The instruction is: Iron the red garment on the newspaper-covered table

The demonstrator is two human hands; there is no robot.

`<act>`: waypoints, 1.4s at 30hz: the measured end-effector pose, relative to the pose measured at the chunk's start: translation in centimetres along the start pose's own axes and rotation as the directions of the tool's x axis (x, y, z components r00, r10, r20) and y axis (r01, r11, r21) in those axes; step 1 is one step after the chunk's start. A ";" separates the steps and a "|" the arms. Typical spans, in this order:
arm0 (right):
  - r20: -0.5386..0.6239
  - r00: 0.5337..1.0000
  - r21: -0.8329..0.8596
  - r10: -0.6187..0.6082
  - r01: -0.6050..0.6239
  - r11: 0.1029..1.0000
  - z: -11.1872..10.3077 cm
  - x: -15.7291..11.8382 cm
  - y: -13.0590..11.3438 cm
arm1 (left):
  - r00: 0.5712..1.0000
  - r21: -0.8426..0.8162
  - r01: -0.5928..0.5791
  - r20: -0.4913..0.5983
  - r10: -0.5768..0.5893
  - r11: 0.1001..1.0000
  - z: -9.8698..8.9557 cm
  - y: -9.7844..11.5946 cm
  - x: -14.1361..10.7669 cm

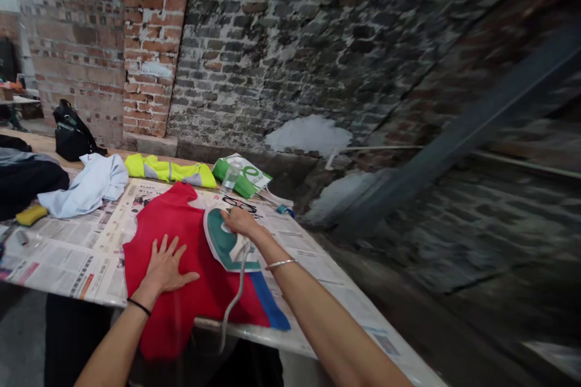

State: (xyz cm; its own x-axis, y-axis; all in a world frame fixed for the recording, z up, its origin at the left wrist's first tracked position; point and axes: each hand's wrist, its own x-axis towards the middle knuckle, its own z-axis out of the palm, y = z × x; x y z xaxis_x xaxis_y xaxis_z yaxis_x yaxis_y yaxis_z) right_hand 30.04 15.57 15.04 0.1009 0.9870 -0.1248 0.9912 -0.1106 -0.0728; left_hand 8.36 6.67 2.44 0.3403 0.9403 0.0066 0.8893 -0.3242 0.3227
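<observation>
- Red cloth (181, 314) flat on newsprint (68, 260), print too small to read
- Left hand (166, 267): fingers spread, pressing cloth
- Right hand (240, 222): fingers curled around handle of teal-white iron (222, 245), iron on cloth
- Green bag (240, 176): large "e" legible

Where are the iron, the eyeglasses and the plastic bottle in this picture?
The iron (221, 243): head view, on the green panel of its body.
The eyeglasses (236, 204): head view, on the dark frame.
The plastic bottle (230, 176): head view, on its clear middle.
</observation>
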 end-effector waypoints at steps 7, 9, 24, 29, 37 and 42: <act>0.073 0.994 0.035 -0.080 0.078 0.996 2.7 -6.8 3.3 | 1.000 -0.018 -0.016 -0.020 0.016 1.000 0.3 0.0 0.2; 0.075 0.994 0.034 -0.080 0.078 0.996 3.1 -7.9 3.8 | 1.000 -0.018 -0.014 -0.013 0.013 1.000 0.4 0.0 0.3; 0.019 1.000 0.014 -0.024 0.024 1.000 0.2 -2.0 0.7 | 0.999 -0.032 -0.035 -0.004 0.035 0.999 -0.2 -1.7 0.8; 0.056 0.982 0.040 -0.181 0.179 0.983 2.2 -8.7 3.4 | 0.987 0.100 0.115 -0.125 -0.102 0.988 -1.9 -6.7 -0.5; 0.036 0.969 0.036 -0.242 0.241 0.970 1.7 -8.5 -2.0 | 0.974 0.200 0.172 -0.182 -0.136 0.965 -3.0 -8.4 -3.1; 0.016 0.962 0.071 -0.272 0.270 0.960 0.4 -3.8 -9.7 | 0.971 0.180 0.176 -0.192 -0.141 0.968 -3.0 -8.5 -2.7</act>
State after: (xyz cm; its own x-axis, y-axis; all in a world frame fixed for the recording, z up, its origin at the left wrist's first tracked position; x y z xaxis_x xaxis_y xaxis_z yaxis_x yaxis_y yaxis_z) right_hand 20.01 12.86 15.81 -0.1735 0.9779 -0.1164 0.9730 0.1519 -0.1740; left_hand -1.06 7.17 2.52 0.1464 0.9788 0.1430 0.9756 -0.1668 0.1428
